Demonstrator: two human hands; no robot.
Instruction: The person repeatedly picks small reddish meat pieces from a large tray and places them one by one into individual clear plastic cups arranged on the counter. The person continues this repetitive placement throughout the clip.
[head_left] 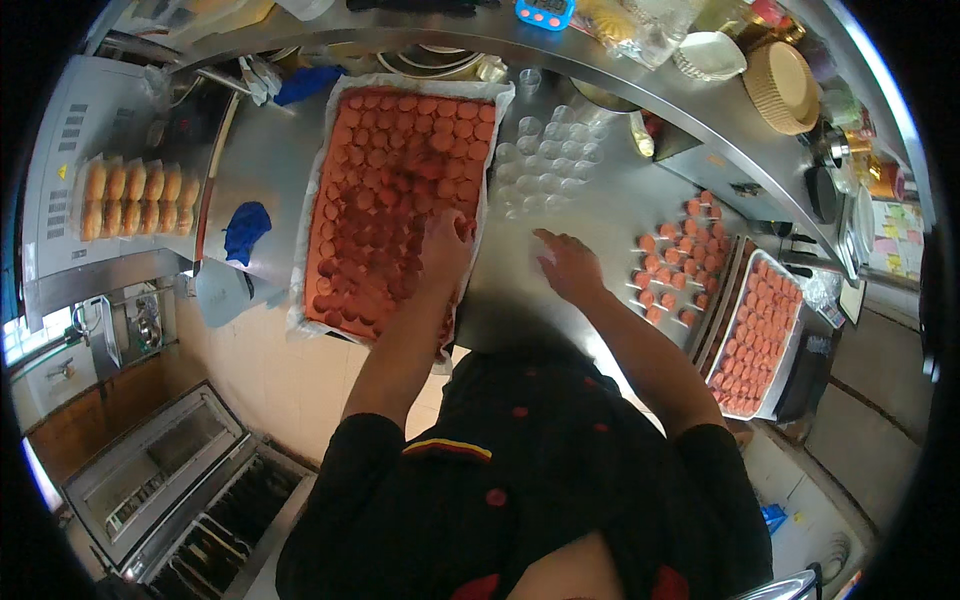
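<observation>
A large sheet of red cake [345, 215], cut into many rounds, lies on a paper-lined tray on the steel counter; its near half shows many round holes. My left hand [447, 245] is at the sheet's right edge, its fingers curled in against the red cake. Whatever they hold is partly hidden by the hand. To the right, my right hand [572, 265] hovers over bare steel with fingers stretched leftward and apart, holding nothing. Beyond it stand several rows of small clear plastic cups [545, 155].
Red rounds [680, 255] lie at the right of the counter, beside a tray of more rounds [757, 330]. A shelf [660, 95] crosses the back, with paper cake cups [780, 88] and a blue timer [545, 13]. Packed buns [135, 200] and a blue cloth [246, 232] are left.
</observation>
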